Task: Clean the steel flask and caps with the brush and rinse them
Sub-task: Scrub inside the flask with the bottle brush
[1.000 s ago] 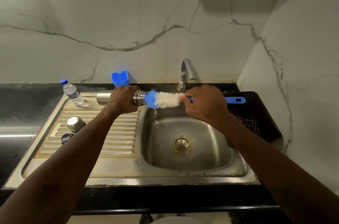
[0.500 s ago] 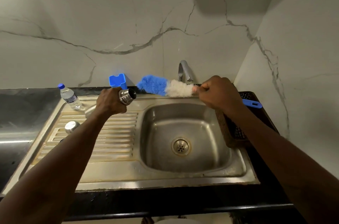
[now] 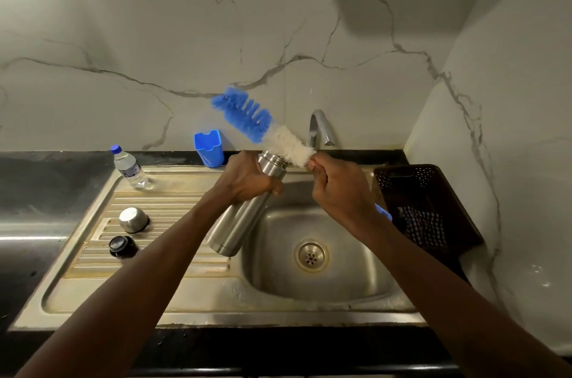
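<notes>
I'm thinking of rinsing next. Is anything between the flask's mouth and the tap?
Yes. The brush, gripped by the right hand, lies slanted across the mouth of the flask that the left hand holds, its white bristles sitting between the mouth and the tap. Nothing else visible is in the way.

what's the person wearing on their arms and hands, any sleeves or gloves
Both arms are bare up to the frame edge: no sleeves in view. The left hand and right hand wear no gloves; no watch, bracelet or ring shows.
</notes>
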A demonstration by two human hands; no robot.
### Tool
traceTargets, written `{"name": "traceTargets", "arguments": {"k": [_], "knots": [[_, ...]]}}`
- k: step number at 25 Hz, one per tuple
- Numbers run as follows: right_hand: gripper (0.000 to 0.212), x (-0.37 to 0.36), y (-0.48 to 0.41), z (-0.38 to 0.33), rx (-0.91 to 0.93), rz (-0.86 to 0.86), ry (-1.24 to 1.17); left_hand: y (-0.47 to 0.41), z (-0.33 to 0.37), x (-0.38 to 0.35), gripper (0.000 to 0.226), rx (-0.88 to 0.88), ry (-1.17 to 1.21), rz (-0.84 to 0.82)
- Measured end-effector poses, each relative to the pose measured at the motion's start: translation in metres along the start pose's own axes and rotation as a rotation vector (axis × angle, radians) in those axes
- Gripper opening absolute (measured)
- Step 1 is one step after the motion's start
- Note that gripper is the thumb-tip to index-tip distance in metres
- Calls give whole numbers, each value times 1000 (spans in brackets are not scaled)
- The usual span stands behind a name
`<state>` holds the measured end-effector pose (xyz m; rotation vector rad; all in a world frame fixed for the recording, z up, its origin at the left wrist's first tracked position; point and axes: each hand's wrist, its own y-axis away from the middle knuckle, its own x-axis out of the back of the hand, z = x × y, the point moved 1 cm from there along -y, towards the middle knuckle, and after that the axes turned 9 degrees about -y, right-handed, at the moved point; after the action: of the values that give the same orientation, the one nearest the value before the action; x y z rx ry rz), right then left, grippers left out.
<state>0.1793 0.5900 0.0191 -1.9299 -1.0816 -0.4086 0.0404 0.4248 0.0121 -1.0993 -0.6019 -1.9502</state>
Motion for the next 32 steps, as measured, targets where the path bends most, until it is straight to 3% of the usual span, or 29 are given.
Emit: {"name": "traceTargets", "arguments": {"k": [2,6,10,15,19,21,25,27,30,32], "knots": [[16,-7,-4,-4,3,-13,59,0,8,-2,61,8,25,35],[20,-9,7,-12,-68,-63,138,-1,9,-4,58,-5,4,101],[20,-3,29,-7,-175,-126,89,-5,-3,6,41,73,-18,167],[16,-17,-18,-29,-188,-124,61,2,16,-11,37,-101,-148,242],[21,-6,23,-8,-229,-138,69,-10,-10,2,61,44,-159,180],[24,-7,31,-6,-237,-139,18,-12,-12,6,62,57,-162,133],[21,-23,-11,-27,-100,-65,34,-2,20,-1,51,-62,94,70],[21,-16,-1,-19,-91,-64,31,-2,13,6,52,-12,254,35],[22,-3,25,-3,-187,-49,-49,-1,-4,18,66,135,438,-105],[18,-10,11,-12,-149,-19,-84,-2,-1,18,80,126,534,-191]]}}
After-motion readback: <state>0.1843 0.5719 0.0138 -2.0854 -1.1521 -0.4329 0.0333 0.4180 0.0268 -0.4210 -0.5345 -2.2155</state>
